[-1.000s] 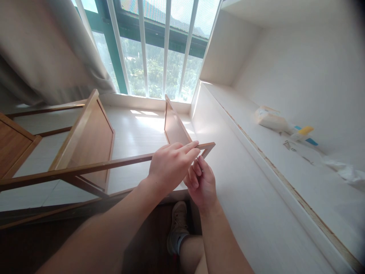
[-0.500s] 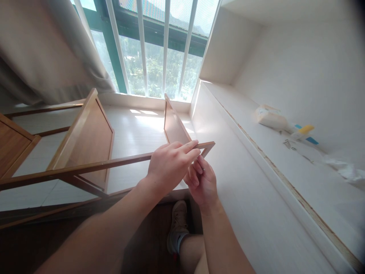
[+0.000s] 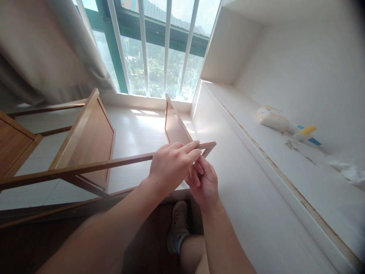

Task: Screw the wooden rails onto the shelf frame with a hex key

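A brown wooden frame lies on its side, and its long front rail runs from the left edge to a corner near the middle. My left hand is laid over that rail close to its right end, fingers closed round it, index finger stretched along the wood. Just below the corner, my right hand is closed in a pinch near the end piece. Whatever sits between its fingertips is too small and hidden to name. Behind my hands stands the frame's end panel. A wider middle panel is farther left.
A white ledge with a rough wooden edge rises on the right. On it lie a white packet, a yellow-and-blue item, small metal pieces and crumpled plastic. Behind are a barred window and a curtain.
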The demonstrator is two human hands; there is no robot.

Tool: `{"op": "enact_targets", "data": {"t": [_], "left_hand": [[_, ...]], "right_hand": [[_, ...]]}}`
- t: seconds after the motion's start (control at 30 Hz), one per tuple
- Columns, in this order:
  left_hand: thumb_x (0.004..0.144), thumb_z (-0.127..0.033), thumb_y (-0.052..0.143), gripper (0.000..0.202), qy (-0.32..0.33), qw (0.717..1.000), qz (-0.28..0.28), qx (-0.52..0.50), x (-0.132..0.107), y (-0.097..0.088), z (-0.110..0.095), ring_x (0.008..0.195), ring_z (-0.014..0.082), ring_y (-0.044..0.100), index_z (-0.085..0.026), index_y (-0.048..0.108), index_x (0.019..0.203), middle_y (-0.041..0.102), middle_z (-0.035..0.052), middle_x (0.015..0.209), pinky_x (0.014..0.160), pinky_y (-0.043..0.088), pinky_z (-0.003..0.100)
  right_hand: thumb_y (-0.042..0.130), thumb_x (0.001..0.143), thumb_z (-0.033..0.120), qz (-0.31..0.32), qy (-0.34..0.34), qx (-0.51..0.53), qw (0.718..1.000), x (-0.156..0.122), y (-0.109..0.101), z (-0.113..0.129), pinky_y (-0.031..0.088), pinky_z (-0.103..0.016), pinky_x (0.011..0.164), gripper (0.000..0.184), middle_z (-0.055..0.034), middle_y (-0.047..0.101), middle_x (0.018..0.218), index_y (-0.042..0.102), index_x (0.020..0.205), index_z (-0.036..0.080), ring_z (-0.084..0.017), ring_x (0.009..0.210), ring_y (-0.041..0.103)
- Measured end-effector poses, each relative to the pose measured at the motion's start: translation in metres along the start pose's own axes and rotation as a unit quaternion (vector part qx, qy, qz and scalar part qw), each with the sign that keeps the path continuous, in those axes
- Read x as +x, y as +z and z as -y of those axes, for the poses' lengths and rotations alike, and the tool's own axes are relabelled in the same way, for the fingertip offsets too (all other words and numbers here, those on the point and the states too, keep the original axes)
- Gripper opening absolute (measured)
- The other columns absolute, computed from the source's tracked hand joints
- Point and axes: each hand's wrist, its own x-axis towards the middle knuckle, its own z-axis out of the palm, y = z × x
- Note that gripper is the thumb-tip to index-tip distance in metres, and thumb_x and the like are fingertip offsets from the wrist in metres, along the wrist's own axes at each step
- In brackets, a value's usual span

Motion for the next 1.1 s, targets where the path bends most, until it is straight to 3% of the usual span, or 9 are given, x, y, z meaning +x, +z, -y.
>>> {"op": "enact_targets", "data": {"t": [0.47,0.93,1.03,1.1], "left_hand": [[0.092,-0.021,0.052,0.02,0.002,1.0,-0.005,0.005,-0.0001,-0.0001,-0.0003,0.084,0.015,0.062,-0.029,0.07,0.099,0.065,-0.0086,0.128,0.064,0.04,0.032],[0.089,-0.024,0.056,0.017,-0.022,1.0,-0.003,-0.001,0.0034,-0.0017,-0.0029,0.079,0.0138,0.062,-0.03,0.072,0.09,0.067,-0.0125,0.123,0.058,0.038,0.032],[0.088,-0.022,0.057,0.018,-0.032,0.999,-0.012,-0.002,0.0036,-0.0011,-0.003,0.078,0.0141,0.063,-0.029,0.073,0.09,0.07,-0.0099,0.117,0.057,0.037,0.032],[0.087,-0.019,0.057,0.02,-0.035,0.999,-0.018,-0.006,0.0034,0.0001,-0.0023,0.078,0.0141,0.064,-0.03,0.073,0.091,0.071,-0.0089,0.117,0.057,0.038,0.031]], "right_hand": [[0.051,0.094,0.037,0.013,0.005,0.003,1.0,0.0015,-0.0016,0.0027,0.019,-0.022,0.039,0.043,0.0072,0.037,0.034,0.034,0.058,0.021,-0.006,0.032,0.024],[0.047,0.096,0.044,0.008,-0.015,-0.03,0.999,0.0009,0.0024,0.0015,0.022,-0.023,0.041,0.045,0.0062,0.04,0.037,0.037,0.06,0.021,-0.007,0.035,0.027],[0.047,0.095,0.049,-0.021,-0.029,-0.074,0.997,0.0012,-0.0005,-0.0001,0.022,-0.024,0.041,0.046,0.0055,0.04,0.039,0.038,0.059,0.021,-0.009,0.036,0.03],[0.045,0.095,0.051,-0.076,-0.077,-0.125,0.986,-0.0005,-0.0042,-0.0017,0.023,-0.025,0.042,0.046,0.0048,0.041,0.043,0.041,0.06,0.021,-0.01,0.038,0.033]]}}
